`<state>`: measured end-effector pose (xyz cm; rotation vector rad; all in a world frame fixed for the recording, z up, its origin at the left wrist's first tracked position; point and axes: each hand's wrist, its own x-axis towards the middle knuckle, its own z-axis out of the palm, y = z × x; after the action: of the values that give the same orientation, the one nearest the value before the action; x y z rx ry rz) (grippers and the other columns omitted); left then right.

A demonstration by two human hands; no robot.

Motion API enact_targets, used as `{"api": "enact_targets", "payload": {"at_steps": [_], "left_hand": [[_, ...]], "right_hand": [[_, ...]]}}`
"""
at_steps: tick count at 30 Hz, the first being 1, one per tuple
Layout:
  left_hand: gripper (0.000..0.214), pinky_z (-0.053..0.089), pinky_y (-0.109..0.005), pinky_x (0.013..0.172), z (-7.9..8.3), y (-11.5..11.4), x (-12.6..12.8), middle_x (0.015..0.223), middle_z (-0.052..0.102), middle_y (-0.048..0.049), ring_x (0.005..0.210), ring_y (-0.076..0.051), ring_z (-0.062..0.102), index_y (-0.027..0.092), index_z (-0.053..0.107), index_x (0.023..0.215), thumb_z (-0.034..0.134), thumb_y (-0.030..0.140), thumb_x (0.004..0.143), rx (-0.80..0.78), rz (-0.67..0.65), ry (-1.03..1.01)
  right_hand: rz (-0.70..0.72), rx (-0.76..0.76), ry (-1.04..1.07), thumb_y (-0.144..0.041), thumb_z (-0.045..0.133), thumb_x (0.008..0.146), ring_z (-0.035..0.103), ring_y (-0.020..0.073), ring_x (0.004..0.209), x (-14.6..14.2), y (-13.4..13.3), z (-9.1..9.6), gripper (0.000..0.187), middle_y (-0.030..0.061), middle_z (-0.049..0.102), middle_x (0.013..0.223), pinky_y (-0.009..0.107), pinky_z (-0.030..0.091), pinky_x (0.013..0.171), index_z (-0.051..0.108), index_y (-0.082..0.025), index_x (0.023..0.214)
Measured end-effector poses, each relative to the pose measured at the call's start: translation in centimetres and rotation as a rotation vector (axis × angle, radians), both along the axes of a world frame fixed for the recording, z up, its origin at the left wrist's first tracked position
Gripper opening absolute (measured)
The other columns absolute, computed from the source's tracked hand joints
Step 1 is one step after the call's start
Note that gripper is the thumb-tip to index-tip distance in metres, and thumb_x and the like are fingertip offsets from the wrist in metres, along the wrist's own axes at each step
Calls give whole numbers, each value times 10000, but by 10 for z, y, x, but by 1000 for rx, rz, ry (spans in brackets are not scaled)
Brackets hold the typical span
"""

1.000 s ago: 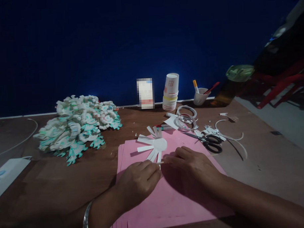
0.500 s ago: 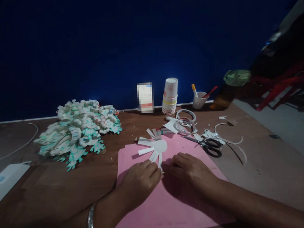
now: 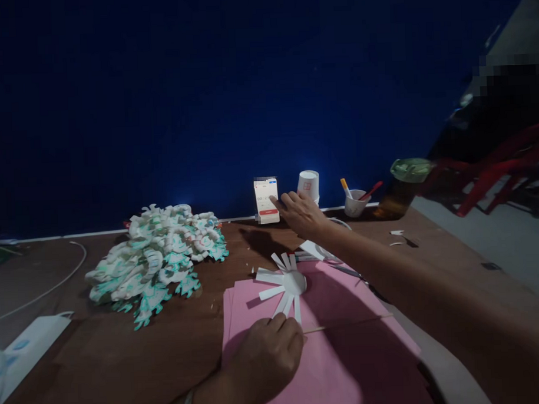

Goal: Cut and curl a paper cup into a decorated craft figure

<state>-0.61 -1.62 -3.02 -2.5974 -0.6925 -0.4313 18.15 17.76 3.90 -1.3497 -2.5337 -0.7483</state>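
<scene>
Two hands work far apart. The left hand (image 3: 268, 358) rests low on the pink paper (image 3: 328, 365), fingers curled in a loose fist over the near end of a thin stick (image 3: 348, 325); it seems to pinch that end, though the grip itself is hidden under the knuckles. The stick's long axis runs from this hand out to the right, nearly level across the sheet. Just beyond the knuckles, away from the person, lies the cut paper cup (image 3: 286, 282), flattened, its white strips fanned toward the hand, the nearest strip ending just beside the fingers.

The right hand (image 3: 302, 214) is stretched well forward across the bench (image 3: 102, 361), palm down, fingers spread and holding nothing. Its fingertips reach the phone (image 3: 266, 201), which stands upright against the blue wall; whether they touch the screen cannot be told. A stack of cups (image 3: 308, 185) stands just right of that hand, a cup of pens (image 3: 355, 204) further right.

Left of the phone, a heap of curled cup flowers (image 3: 159, 253) lies well apart from both hands.
</scene>
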Motion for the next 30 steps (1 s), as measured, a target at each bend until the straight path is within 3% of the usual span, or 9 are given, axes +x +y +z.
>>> {"api": "enact_targets", "payload": {"at_steps": [4, 13, 26, 30], "left_hand": [[52, 335, -350, 495, 3, -1, 0, 755, 558, -12, 661, -201, 551, 147, 555, 906, 600, 121, 902, -51, 31, 61], [105, 315, -353, 481, 5, -2, 0, 752, 553, -9, 661, -201, 549, 169, 521, 852, 590, 96, 880, -57, 44, 72], [105, 310, -353, 481, 3, 0, -1, 756, 540, -5, 666, -195, 534, 160, 553, 908, 600, 76, 865, -47, 42, 77], [80, 311, -352, 481, 0, 2, -1, 748, 540, -2, 662, -192, 536, 162, 559, 898, 589, 88, 892, -49, 47, 69]], "right_hand": [[-21, 14, 5, -118, 299, 1000, 473, 307, 983, -2, 20, -5, 511, 192, 578, 1116, 414, 329, 789, 356, -83, 1507], [-11, 40, 1, -93, 245, 1004, 481, 309, 997, -3, 34, -9, 497, 193, 587, 1117, 421, 319, 813, 392, -69, 1478], [21, 54, -5, -83, 205, 1012, 482, 317, 1012, 1, 30, 4, 490, 200, 587, 1133, 430, 320, 822, 443, -44, 1439], [25, 53, 32, -81, 268, 1005, 503, 308, 978, 0, 4, 10, 469, 195, 595, 1102, 422, 345, 790, 437, -65, 1442]]}}
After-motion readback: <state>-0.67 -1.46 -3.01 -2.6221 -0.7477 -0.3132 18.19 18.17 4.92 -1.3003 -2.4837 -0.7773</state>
